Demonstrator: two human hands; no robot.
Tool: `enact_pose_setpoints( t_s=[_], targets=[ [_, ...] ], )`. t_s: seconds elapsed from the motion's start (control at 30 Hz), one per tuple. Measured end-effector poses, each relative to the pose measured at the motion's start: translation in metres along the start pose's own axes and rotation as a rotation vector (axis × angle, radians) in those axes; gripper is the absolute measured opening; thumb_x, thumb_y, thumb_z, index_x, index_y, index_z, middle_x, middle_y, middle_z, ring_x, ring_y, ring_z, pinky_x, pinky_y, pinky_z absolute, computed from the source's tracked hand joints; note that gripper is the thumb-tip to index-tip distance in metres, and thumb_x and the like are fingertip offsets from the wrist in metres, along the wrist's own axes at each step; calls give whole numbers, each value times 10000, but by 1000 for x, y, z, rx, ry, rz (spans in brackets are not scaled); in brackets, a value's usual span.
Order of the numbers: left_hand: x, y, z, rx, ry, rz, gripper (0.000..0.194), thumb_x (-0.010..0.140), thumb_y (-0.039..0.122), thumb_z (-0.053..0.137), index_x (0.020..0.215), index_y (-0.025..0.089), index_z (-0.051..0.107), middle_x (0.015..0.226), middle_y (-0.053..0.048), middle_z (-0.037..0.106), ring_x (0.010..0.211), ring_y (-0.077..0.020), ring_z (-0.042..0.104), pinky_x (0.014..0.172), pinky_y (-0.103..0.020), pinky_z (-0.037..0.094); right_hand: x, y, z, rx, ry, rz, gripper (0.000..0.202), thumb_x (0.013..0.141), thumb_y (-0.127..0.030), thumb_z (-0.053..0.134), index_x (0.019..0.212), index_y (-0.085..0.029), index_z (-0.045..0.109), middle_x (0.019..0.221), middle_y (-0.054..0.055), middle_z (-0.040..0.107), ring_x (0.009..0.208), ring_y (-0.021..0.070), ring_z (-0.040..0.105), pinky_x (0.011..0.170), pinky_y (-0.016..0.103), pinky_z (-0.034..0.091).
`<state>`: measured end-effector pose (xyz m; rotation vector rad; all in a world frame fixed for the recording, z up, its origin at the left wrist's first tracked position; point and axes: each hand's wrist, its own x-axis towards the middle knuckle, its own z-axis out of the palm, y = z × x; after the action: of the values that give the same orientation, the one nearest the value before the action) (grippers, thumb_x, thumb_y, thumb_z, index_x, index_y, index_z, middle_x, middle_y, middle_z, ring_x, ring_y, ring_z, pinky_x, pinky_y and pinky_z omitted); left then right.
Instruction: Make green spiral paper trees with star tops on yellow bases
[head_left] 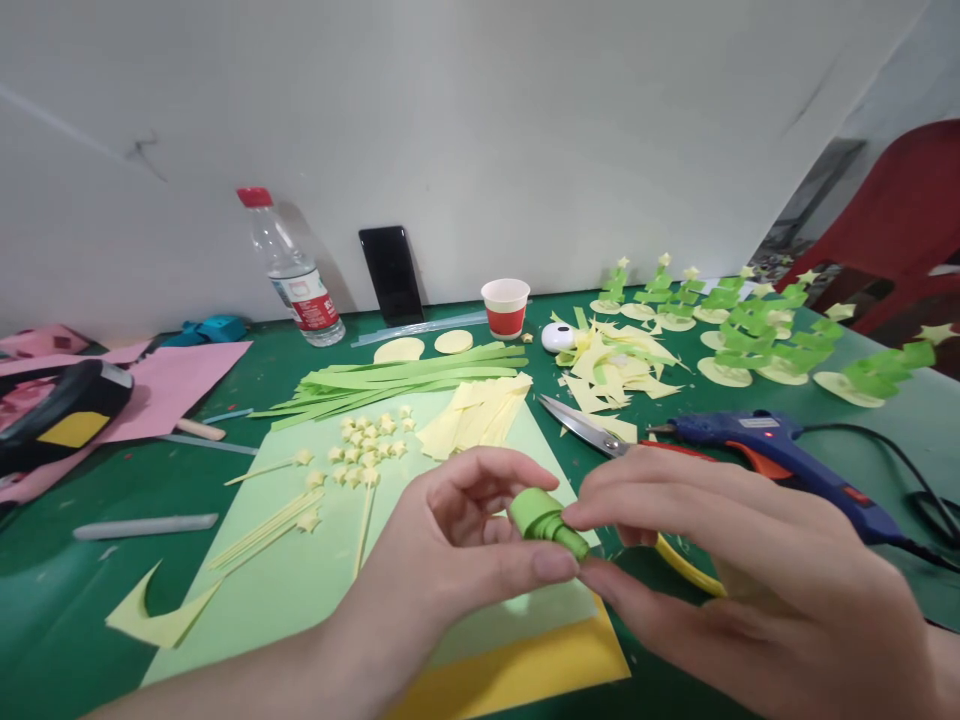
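**While the green paper coil [551, 525] is pinched, its narrow end is turned to the right hand [765, 560]**

Where the two hands nearly meet, the coil is held up over the lower right part of a pale green sheet [270, 600]. Its long axis is slanted: the wide end is set up and to the left, within the curve of the left hand [465, 540], and the stepped, narrow end is pointed down and to the right. Its near side is backed by the left thumb, with the left fingers curled behind (how firmly cannot be told). Its narrow end is taken between the right thumb and index finger, which are closed to a small gap. Neither hand can be called nearer, as the coil is touched by both. Beyond it, scissors [589, 427] are partly covered by the right hand, and green strips [405, 377] are heaped farther off.
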<state>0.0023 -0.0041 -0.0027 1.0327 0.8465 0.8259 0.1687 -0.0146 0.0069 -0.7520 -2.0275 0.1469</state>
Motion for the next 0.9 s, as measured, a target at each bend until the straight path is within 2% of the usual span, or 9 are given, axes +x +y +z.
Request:
enact_pose_setpoints(
  t_s=[0.1,0.23,0.4,0.47,0.53,0.6,0.7,0.77,0.9],
  targets=[
    [0,-1,-1,-30,19,17,228,578,189,782,755,246,651,622,57,525,532,-56,418,507,-138,383,0,0,0,-31,47,-17,229,682,-15,558,817,-198,590,674,-15,677,587,76,630,571,105,526],
    [1,-1,-2,-78,47,80,176,621,221,773,750,254,658,632,61,559,548,-44,458,513,-102,399,4,-3,-4,-40,127,6,257,647,33,554,767,-191,591,601,-34,662,517,70,617,497,98,507],
    [3,1,-3,-40,126,164,160,666,216,738,782,267,639,742,64,546,545,-39,417,459,-93,372,6,-1,-10,18,184,160,203,693,-23,557,736,-220,581,541,-57,622,452,76,570,435,138,484],
    [4,1,-3,-28,172,187,146,694,249,708,819,273,636,791,52,530,637,-64,455,518,-112,412,5,1,-11,69,192,228,175,712,-54,560,732,-227,585,572,-57,628,446,61,555,437,125,481],
    [6,2,-3,-41,205,220,159,718,307,673,870,276,637,898,36,545,808,-103,494,653,-154,455,5,2,-11,115,175,273,147,722,-86,563,732,-231,583,604,-56,637,448,52,548,439,113,479],
    [7,3,-4,-50,156,235,198,728,377,648,898,275,644,988,25,573,940,-144,496,776,-211,449,5,3,-11,144,129,282,117,734,-112,555,728,-227,577,601,-49,637,474,59,565,436,114,477],
    [7,4,-5,35,-40,143,261,750,469,602,880,258,682,890,7,638,895,-166,530,822,-264,425,5,5,-7,151,8,211,115,735,-95,541,731,-199,590,622,-16,659,575,92,619,473,134,493],
    [6,4,-5,108,-128,48,271,762,473,591,852,247,709,797,2,656,801,-152,541,773,-257,431,4,6,-3,154,-44,149,140,726,-61,541,752,-180,610,655,-4,671,616,91,629,509,133,500],
    [3,3,-5,103,-135,-10,110,761,320,644,750,257,733,686,30,676,647,-85,539,619,-167,426,2,8,1,132,-70,91,167,713,-26,550,761,-171,618,639,-23,650,567,53,601,518,115,483]
  ],
)
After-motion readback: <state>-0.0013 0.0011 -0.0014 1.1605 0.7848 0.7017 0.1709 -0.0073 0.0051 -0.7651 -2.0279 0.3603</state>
